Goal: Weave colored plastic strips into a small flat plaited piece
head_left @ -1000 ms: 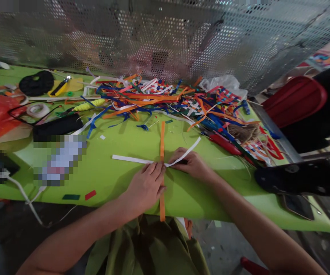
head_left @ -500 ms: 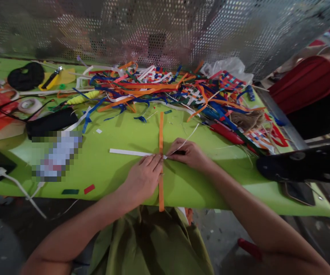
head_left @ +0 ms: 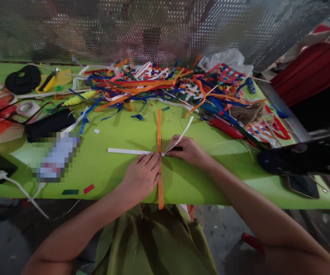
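An orange strip point(head_left: 159, 130) lies on the green table, running away from me, and a white strip point(head_left: 124, 151) crosses it from the left. My left hand point(head_left: 142, 172) rests flat where the two meet, its fingers stretched over the white strip and the edge of the orange one. Just right of the crossing, my right hand point(head_left: 184, 149) pinches the white strip, whose free end sticks up and away past the fingers. The exact fold at the crossing is partly hidden by my fingertips.
Behind my hands a tangled heap of coloured strips point(head_left: 142, 86) spans the table point(head_left: 96, 168). A blurred-out device point(head_left: 58, 154) with a white cable and a black case point(head_left: 50, 124) lie left. At right are red-handled scissors or a similar tool point(head_left: 226, 128) and a phone point(head_left: 302, 186).
The white strip's free end has turned and now shows its broader face above my right hand. Both hands stay at the crossing; the whole view has shifted slightly.
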Motion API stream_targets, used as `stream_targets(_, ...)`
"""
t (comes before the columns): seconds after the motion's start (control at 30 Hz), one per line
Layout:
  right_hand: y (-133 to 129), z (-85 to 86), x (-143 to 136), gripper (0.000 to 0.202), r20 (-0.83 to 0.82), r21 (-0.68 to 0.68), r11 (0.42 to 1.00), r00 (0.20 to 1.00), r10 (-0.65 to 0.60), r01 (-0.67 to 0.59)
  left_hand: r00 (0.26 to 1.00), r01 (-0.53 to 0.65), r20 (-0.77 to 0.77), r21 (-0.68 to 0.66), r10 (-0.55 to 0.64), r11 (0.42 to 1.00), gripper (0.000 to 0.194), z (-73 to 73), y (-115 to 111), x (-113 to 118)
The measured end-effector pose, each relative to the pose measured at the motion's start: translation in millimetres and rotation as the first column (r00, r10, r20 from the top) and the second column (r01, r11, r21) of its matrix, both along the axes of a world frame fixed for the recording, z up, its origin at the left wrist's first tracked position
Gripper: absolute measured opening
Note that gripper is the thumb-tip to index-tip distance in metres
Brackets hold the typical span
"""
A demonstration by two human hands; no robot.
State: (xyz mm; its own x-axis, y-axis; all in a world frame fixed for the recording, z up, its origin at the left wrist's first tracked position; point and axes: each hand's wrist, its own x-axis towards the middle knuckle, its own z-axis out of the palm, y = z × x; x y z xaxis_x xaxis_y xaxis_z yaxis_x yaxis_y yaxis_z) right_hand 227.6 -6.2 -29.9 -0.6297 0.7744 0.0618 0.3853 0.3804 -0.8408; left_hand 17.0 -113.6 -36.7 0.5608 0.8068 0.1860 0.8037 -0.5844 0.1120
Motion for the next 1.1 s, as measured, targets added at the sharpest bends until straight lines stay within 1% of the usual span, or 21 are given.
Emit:
stream_targets(0.13, 0, 0.1, -1, 0.023, 0.066, 0.029, 1.0, 0.998, -0.009, 0.007, 1.0, -0.01, 0.003, -0.021, 0.01, 1.0, 0.043, 2.6, 0, 1)
stream_targets(0.27, -2, 2.7, -3, 0.016, 0.168, 0.089, 0.996, 0.986, -0.02, 0.005, 0.999, -0.02, 0.025, 0.002, 0.02, 1.0, 0.042, 3.5, -1, 1)
stream_targets(0.4, -3, 6.5, -7, 0.012, 0.258, 0.121, 0.993, 0.966, -0.031, 0.0, 0.999, -0.014, 0.031, 0.01, 0.013, 1.0, 0.043, 3.0, -1, 1)
stream_targets(0.6, -7, 9.5, -11, 0.014, 0.323, 0.165, 0.986, 0.946, -0.043, -0.012, 0.999, -0.015, 0.045, 0.01, 0.015, 1.0, 0.043, 1.8, -2, 1)
stream_targets(0.73, -10, 9.2, -12, 0.014, 0.381, 0.178, 0.984, 0.921, -0.08, 0.012, 0.999, -0.018, 0.048, 0.019, 0.017, 1.0, 0.041, 1.4, -2, 1)
stream_targets(0.87, -11, 11.2, -16, 0.015, 0.447, 0.178, 0.984, 0.888, -0.109, 0.031, 0.999, -0.019, 0.049, 0.023, 0.018, 1.0, 0.04, 1.1, -2, 0)
stream_targets(0.97, -10, 14.2, -20, 0.013, 0.481, 0.147, 0.988, 0.869, -0.117, 0.052, 0.999, -0.019, 0.042, 0.029, 0.018, 0.999, 0.038, 0.4, -2, 0)
stream_targets(1.1, -8, 16.6, -22, 0.012, 0.49, 0.103, 0.992, 0.864, -0.113, 0.071, 0.999, -0.018, 0.042, 0.038, 0.017, 0.999, 0.037, 0.2, -1, 0)
